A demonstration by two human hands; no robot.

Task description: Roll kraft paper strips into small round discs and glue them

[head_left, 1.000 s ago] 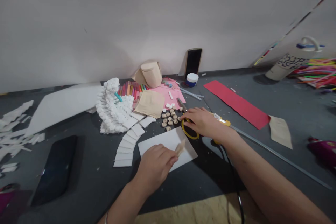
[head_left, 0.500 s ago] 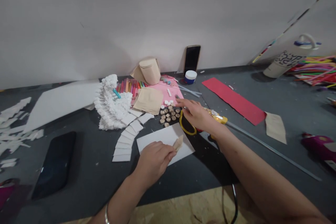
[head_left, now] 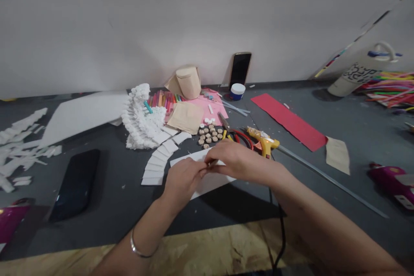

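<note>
My left hand (head_left: pixel 183 179) and my right hand (head_left: pixel 232 157) meet over a white sheet (head_left: pixel 205 186) on the dark table. Fingertips of both are pinched together on a small piece of tan paper (head_left: pixel 212 163), mostly hidden by the fingers. Just beyond my right hand lie scissors (head_left: pixel 224 120) with red and yellow handles. Beside them rests a yellow glue gun (head_left: pixel 267 143) with a long glue stick in it. Small round wooden slices (head_left: pixel 208 134) sit behind the sheet.
White card pieces (head_left: pixel 155 167) curve left of the sheet, near a white ruffled object (head_left: pixel 139 116). A black phone (head_left: pixel 76 183) lies left; another phone (head_left: pixel 239 70) leans on the wall. Right are a red strip (head_left: pixel 289 121), a tumbler (head_left: pixel 359 73) and a purple glue gun (head_left: pixel 393 183).
My right hand has drawn back from the scissors, leaving them on the table, and has joined my left hand at the tan paper piece. The view has shifted slightly.
</note>
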